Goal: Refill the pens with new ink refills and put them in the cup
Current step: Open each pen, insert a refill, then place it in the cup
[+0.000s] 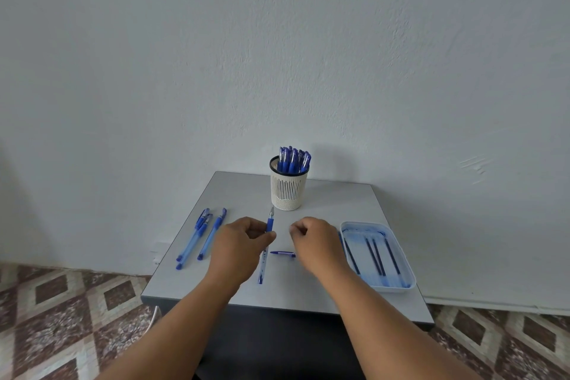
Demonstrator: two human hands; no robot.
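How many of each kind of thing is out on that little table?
Capped pens lying at the left: 3
Uncapped pen held in the left hand: 1
Loose pen cap: 1
Cup of pens: 1 (pens inside overlap, too bunched to count)
Tray of refills: 1 (refills blurred, roughly 4)
Total: 7 items, leaving out what the cup and tray hold

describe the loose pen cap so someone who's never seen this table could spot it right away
On the grey table, look in front of the white slotted cup, between the left hand and right hand. The pen cap lies there alone, crosswise: short and blue, unlike the full-length pens.
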